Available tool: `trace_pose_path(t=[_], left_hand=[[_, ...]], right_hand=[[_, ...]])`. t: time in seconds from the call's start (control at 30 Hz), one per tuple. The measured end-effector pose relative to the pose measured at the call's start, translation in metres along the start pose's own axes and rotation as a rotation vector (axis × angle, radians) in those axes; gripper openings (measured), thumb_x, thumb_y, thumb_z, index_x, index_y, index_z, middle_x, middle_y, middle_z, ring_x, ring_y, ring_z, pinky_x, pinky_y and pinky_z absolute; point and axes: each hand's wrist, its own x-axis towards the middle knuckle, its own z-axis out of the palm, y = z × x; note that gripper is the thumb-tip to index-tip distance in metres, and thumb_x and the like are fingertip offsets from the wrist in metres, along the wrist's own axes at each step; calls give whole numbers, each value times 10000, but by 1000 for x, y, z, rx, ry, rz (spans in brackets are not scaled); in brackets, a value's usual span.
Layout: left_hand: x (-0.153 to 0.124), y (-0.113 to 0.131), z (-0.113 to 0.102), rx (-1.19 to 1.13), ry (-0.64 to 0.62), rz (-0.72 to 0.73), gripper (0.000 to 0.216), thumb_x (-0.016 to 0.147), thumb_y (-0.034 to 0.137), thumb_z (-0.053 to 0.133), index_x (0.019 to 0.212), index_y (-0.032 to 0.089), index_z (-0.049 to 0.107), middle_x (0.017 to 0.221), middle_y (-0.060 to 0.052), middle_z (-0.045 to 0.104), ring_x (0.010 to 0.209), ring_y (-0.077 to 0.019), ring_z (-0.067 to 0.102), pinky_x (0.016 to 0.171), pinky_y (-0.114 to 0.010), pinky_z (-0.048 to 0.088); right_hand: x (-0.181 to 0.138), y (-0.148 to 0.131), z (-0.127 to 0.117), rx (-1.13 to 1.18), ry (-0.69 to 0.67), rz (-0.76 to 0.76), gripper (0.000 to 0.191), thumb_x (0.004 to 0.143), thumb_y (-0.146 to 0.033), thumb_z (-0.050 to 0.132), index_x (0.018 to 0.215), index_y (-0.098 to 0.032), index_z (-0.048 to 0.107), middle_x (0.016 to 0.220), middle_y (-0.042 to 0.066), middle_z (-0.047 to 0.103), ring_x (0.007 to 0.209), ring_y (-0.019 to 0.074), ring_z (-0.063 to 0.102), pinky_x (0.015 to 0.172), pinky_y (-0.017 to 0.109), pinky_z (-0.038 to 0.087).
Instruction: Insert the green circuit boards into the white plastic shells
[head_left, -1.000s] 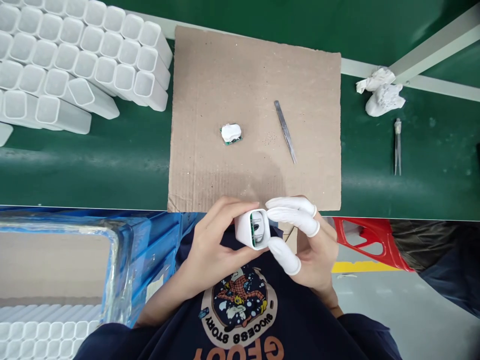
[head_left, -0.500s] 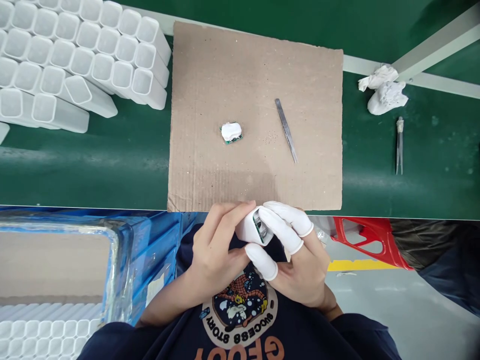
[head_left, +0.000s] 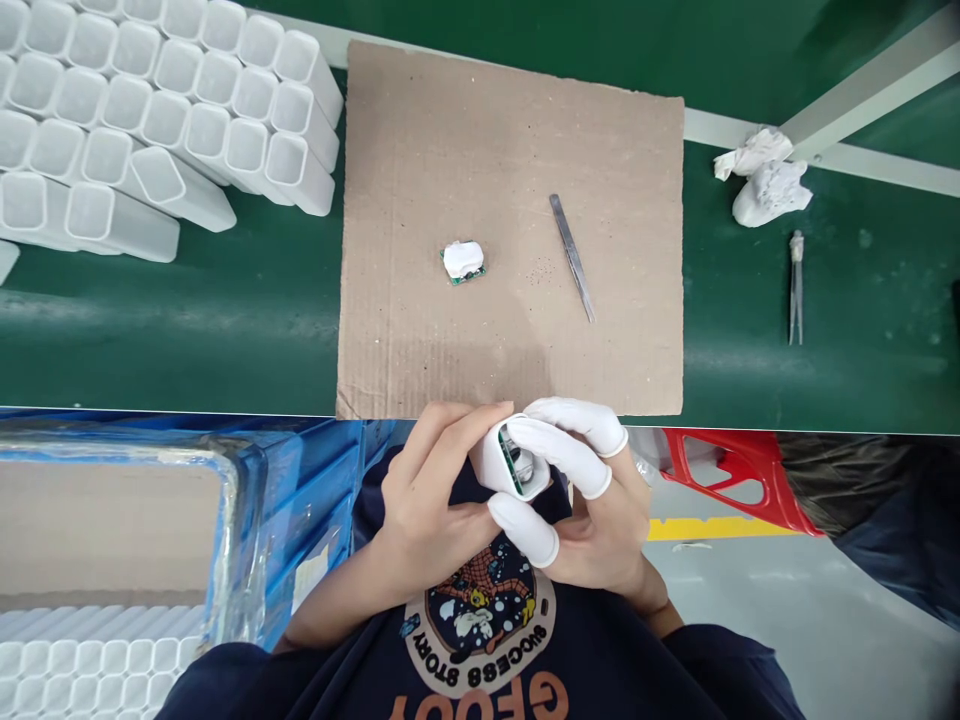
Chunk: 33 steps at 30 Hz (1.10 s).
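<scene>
Just below the table's near edge, both hands hold a small white plastic housing (head_left: 496, 462) with a green circuit board showing in its open end. My left hand (head_left: 427, 490) is wrapped around the housing's body. My right hand (head_left: 592, 500), with white finger cots on three fingers, pinches the open end, one fingertip pressed over the opening. On the cardboard sheet (head_left: 450, 150) lie a small green board with a white part on it (head_left: 462, 261) and metal tweezers (head_left: 572, 257).
Stacked empty white housings (head_left: 150, 110) fill the far left of the green table (head_left: 150, 310). White putty lumps (head_left: 769, 180) and a second tweezer (head_left: 795, 288) lie at right. A blue crate (head_left: 300, 510) with more white housings sits at lower left. A red stool (head_left: 735, 480) stands at right.
My right fingers moved in from beside the housing's open end onto it. The thumb slid left beneath it. Both hands shifted slightly up.
</scene>
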Motion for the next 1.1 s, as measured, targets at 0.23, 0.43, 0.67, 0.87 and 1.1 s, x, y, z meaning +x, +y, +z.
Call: trace_pose_path(t=[0.23,0.43,0.67,0.87,1.1], left_hand=[[1,-2,-3,-147,-63,-28,440,786,138,771,1204,157,638,995,-32,629,853,-126,628,739,-221,572],[-1,-2,-1,-63,-58,-12,439,788,84,708,1208,189,636,993,-32,640,820,-132,634,687,-228,561],[2,-3,0,-116,-53,-74,393,801,208,766,1174,204,644,969,-36,649,788,-141,628,648,-243,560],[7,-6,-2,-33,-5,-116,443,748,239,839,1141,208,636,934,-10,653,774,-134,622,661,-248,560],[2,-7,4,6,32,-42,412,810,204,786,1189,211,624,976,-37,658,821,-148,652,699,-262,601]], right_hand=[[1,5,-2,143,-68,46,480,835,-289,753,1268,-222,556,1180,103,607,1105,256,635,879,411,603],[8,1,-8,0,-134,26,421,841,-264,749,1210,-193,558,1134,113,625,1062,243,645,872,391,594],[10,15,-6,211,-148,110,464,829,-369,772,1206,-234,538,1111,88,647,1017,242,668,838,399,603],[2,21,-8,181,-62,67,457,956,-473,551,1345,-232,549,1275,135,604,1171,330,604,898,540,580],[5,10,-7,-292,-126,-263,359,968,-524,530,1178,-255,643,1266,118,512,1190,310,490,1028,541,511]])
